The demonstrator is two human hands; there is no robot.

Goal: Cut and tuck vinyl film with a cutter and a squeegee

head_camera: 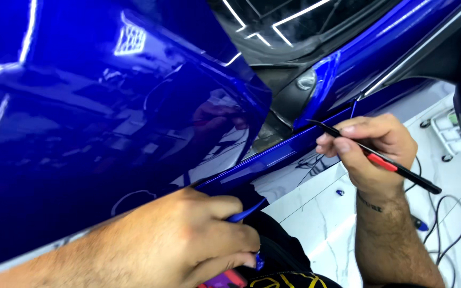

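A glossy blue car body panel is filling the left of the view, its wrapped surface mirroring ceiling strip lights and a dim shape of the worker, while a narrow blue trim strip is running from its lower edge up toward the windscreen pillar. The left hand is pressing against the panel's bottom edge, fingers curled shut around a loose flap of blue film. The right hand is pinching a slim black tool with a red band like a pen, its pointed tip resting at the strip's upper edge. Black cables are trailing across the white marble-look floor, beside a small blue scrap. The tool's tip is too fine to make out, and the panel is cut off at the frame's left
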